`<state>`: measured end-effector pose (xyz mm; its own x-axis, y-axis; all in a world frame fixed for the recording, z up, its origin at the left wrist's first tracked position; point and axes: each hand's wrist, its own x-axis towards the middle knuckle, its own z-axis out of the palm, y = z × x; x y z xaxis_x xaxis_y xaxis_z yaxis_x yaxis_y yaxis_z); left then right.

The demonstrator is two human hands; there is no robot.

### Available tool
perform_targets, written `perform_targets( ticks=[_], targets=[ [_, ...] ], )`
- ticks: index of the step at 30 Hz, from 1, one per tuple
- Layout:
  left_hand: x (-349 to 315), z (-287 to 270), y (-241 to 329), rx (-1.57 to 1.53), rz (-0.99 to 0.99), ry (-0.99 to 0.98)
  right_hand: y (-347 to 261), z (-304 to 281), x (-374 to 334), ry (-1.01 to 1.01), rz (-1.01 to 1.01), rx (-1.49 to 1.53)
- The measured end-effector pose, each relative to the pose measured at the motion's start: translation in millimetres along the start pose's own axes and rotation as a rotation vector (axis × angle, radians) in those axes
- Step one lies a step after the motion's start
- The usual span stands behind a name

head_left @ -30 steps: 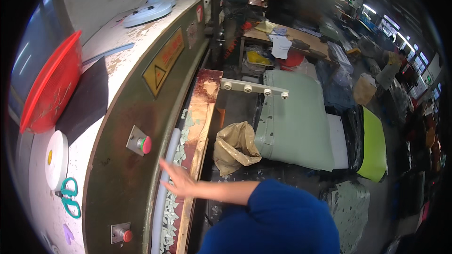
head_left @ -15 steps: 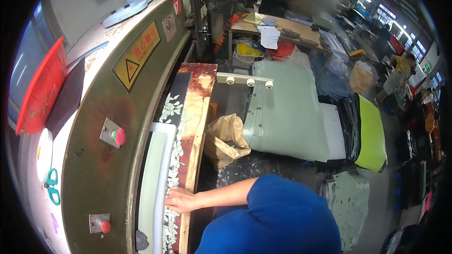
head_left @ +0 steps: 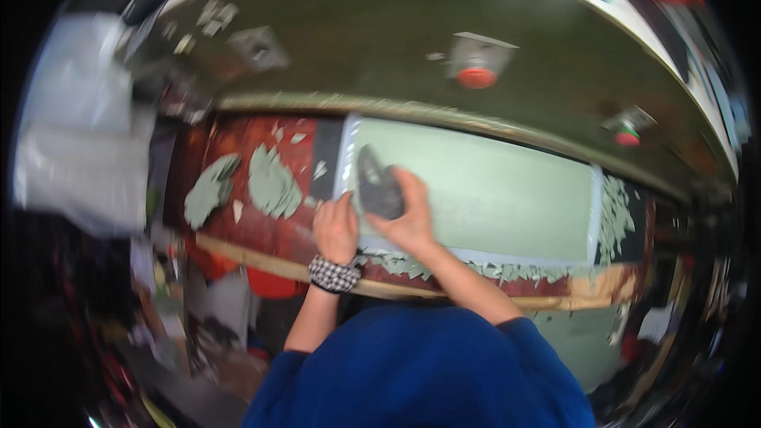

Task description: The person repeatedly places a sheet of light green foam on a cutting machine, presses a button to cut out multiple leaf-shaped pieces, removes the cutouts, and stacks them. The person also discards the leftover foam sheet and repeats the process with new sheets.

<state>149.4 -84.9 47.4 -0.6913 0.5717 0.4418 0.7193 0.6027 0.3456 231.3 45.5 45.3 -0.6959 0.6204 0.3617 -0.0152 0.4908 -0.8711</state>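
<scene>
My right hand (head_left: pixel 412 218) grips a dark grey, pointed-oval cutting die (head_left: pixel 378 186), thumb and fingers around its right side. The die is at the left end of a pale green sheet (head_left: pixel 499 190) with whitish borders. Beside it, at the sheet's lower left corner, is my left hand (head_left: pixel 336 230), its fingers bent together; blur hides whether anything is in them. A checked band (head_left: pixel 333 273) circles that wrist. Further left, two piles of cut green pieces, one (head_left: pixel 273 182) nearer the sheet and another (head_left: pixel 212 192) beyond it, lie on the reddish board (head_left: pixel 238 226).
A dark green machine body (head_left: pixel 357 40) spans the far side, bearing a red button (head_left: pixel 476 75) and a smaller red-green one (head_left: pixel 628 135). Green offcuts (head_left: pixel 614 218) line the sheet's right and near edges. A wooden rail (head_left: pixel 261 257) edges the board. Translucent plastic (head_left: pixel 83 127) hangs at left.
My view has swung round from along the machine to face it. Earlier only one hand showed, on the offcuts by the sheet's edge; now both are at the sheet and the right holds the die.
</scene>
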Motion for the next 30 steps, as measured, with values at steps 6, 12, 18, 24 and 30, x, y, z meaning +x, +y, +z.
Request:
perform_targets(
  ticks=[6,12,18,24,30],
  targets=[
    [-2.9,-42.7,2.8,-0.1,-0.057,0.001,-11.8,-12.1,-11.7,-0.127,0.376,0.664],
    [20.0,-11.2,33.9,-0.464,-0.141,0.014,-6.1,-14.6,-8.4,-0.095,0.43,0.88],
    [4.0,-10.4,-4.6,-0.044,-0.093,-0.057,1.4,-61.3,-12.5,0.117,0.55,1.523],
    [4.5,-14.7,-13.0,-0.198,-0.133,-0.066,-5.8,-123.0,-43.6,0.257,0.347,0.949],
    [15.9,-12.4,-12.8,-0.249,-0.206,-0.153,-10.2,-95.5,-45.8,0.091,0.266,0.245]
  ],
)
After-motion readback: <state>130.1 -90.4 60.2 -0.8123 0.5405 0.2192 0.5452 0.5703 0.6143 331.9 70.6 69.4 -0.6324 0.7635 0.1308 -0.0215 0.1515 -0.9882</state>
